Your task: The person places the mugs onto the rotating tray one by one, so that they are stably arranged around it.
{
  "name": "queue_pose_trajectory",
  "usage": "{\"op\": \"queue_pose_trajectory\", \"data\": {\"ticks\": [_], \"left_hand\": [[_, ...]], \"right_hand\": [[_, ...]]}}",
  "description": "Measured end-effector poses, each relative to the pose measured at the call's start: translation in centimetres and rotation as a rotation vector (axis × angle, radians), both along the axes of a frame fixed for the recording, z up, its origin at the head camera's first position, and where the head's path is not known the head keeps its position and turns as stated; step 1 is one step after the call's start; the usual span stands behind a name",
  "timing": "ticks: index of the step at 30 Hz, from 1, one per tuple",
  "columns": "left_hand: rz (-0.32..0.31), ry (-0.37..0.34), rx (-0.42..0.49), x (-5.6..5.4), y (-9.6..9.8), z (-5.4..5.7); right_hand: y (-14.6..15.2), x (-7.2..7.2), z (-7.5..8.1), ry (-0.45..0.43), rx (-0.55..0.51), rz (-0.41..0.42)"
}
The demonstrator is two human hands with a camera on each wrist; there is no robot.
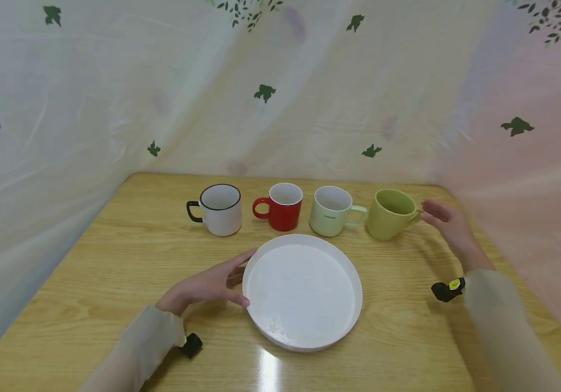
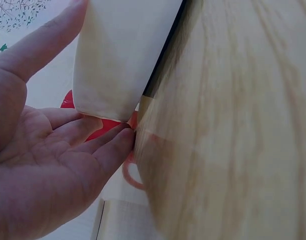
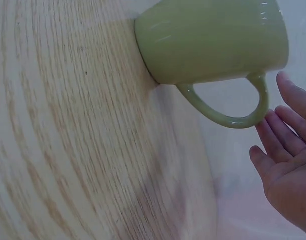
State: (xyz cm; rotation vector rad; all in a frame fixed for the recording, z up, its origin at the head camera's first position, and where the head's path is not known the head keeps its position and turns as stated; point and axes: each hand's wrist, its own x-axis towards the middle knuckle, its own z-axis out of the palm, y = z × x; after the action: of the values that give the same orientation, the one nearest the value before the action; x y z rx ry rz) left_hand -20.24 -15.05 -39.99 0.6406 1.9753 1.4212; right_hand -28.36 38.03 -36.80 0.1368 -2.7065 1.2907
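My left hand (image 1: 214,280) is spread along the left side of a round white tray (image 1: 305,294), with thumb and fingertips at its rim. The left wrist view has the tray's outer wall (image 2: 118,55) between the thumb and the other fingers. At the far right, my right hand (image 1: 449,226) is beside the handle of an olive-green mug (image 1: 383,220), fingers extended and not wrapped round it. Seen from the right wrist, the fingertips come right up to the mug's handle (image 3: 232,121). That mug stands upright on the wooden table (image 1: 114,272).
Left of the olive-green mug, in a row behind the tray, stand a pale green mug (image 1: 327,218), a red mug (image 1: 285,212) and a white mug (image 1: 224,215) with a black rim. A leaf-patterned curtain (image 1: 202,109) hangs around the table's back and sides.
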Motion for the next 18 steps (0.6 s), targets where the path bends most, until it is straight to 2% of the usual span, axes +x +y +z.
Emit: {"op": "queue_pose_trajectory", "data": {"ticks": [5, 10, 18], "left_hand": [[0.001, -0.002, 0.003, 0.1, 0.0, 0.1], [-0.004, 0.000, 0.012, 0.1, -0.1, 0.0], [-0.006, -0.004, 0.023, 0.2, 0.0, 0.0]], "right_hand": [[-0.5, -0.6, -0.1, -0.033, 0.037, 0.004], [-0.9, -0.8, -0.1, -0.095, 0.022, -0.022], [-1.1, -0.8, -0.7, -0.097, 0.028, -0.050]]}}
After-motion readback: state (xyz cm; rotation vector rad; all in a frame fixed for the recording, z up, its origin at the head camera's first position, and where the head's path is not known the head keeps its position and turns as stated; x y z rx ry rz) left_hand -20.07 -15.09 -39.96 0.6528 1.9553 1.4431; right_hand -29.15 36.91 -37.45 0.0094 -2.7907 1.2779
